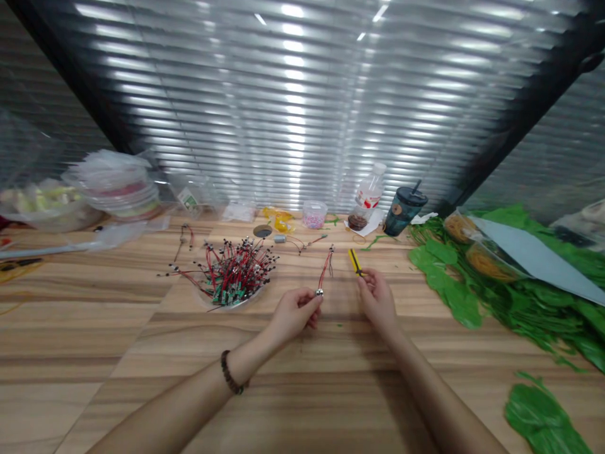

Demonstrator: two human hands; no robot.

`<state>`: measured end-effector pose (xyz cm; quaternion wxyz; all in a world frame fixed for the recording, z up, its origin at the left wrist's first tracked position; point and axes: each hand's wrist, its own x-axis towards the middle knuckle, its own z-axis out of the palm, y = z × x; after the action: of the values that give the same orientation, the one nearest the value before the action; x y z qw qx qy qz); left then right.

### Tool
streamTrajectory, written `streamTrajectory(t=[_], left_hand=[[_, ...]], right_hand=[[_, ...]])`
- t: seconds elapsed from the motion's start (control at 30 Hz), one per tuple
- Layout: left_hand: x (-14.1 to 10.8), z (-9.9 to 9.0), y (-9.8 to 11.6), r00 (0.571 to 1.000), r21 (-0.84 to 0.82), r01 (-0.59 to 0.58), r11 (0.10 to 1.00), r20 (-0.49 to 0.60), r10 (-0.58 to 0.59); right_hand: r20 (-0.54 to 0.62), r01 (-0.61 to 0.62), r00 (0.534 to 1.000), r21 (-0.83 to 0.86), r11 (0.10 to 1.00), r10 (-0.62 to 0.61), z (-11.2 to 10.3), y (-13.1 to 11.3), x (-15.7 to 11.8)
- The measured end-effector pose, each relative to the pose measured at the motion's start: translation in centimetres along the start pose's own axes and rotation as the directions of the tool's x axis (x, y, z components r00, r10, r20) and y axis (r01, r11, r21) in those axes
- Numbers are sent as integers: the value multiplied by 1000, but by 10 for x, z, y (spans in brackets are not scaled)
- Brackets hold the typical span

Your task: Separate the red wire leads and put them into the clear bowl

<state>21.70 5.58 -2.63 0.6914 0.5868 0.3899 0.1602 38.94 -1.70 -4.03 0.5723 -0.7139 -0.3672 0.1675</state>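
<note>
My left hand, with a dark beaded bracelet on the wrist, pinches a small wired component. Its red and black wires stretch away from me across the wooden table. A yellow and black tool is held by its near end in the fingertips of my right hand, a little to the right of the wires. To the left, a clear bowl is heaped with a pile of red and black wires with small green parts.
A small motor with wires lies beyond my hands. Farther back stand a pink-filled tub, a bottle and a dark cup. Green leaf-like pieces cover the right side; stacked plastic containers are back left.
</note>
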Motion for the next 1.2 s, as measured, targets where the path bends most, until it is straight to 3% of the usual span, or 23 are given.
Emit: streamTrajectory(t=[0.13,0.27,0.4,0.57,0.63,0.73,1.03,1.2], left_hand=[[0,0,0,1000,-39,9,999,-15,-9],[-1,0,-1,1000,-57,12,998,-18,-13],[-1,1,-2,1000,-64,-5,998,-30,3],[-2,3,-1,997,-70,-39,997,-66,34],[-2,3,-2,997,-73,-44,996,-71,39],[-2,4,-4,996,-71,-52,996,-74,47],[-1,4,-8,993,-16,-93,996,-77,92],[-4,3,-10,989,48,-120,992,-84,124]], right_hand=[[-49,-45,997,357,933,67,8,-23,-15],[139,-222,975,661,717,174,14,-37,-18],[139,-223,975,647,729,174,15,-32,-19],[19,-25,1000,466,884,18,13,-37,-32],[35,31,998,361,932,-47,13,-41,-37],[85,33,994,308,951,-62,15,-40,-42],[116,0,992,354,935,-44,22,-33,-51],[180,-2,983,251,968,-45,19,-35,-54]])
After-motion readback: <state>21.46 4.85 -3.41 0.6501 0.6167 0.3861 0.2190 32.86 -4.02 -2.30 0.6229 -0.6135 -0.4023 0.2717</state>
